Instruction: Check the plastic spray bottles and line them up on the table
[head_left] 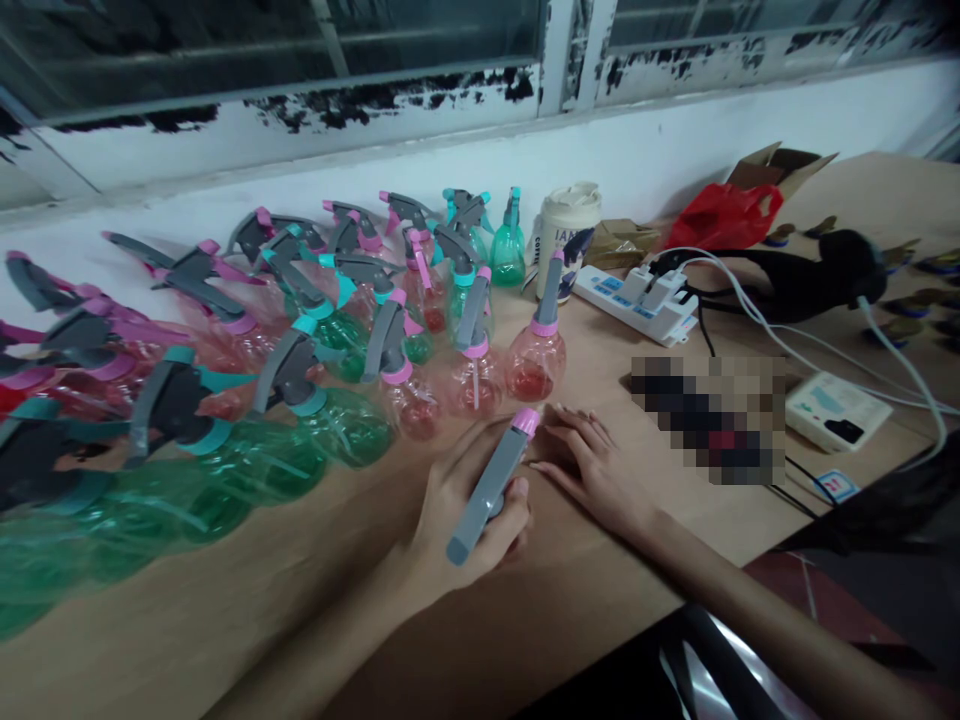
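My left hand is wrapped round a spray bottle with a grey trigger head and a pink nozzle. The nozzle points away from me, and the bottle's body is mostly hidden under the head and my fingers. My right hand rests low at the table just right of the nozzle, fingers stretched out and holding nothing. Just beyond my hands stand a pink spray bottle and another pink spray bottle, each with a little pink showing at the bottom. A green spray bottle is to the left.
Several pink and green spray bottles crowd the table's left side up to the wall. A paper cup and a white power strip stand at the back. Further right are a red plastic bag, black headgear, cables and a white device.
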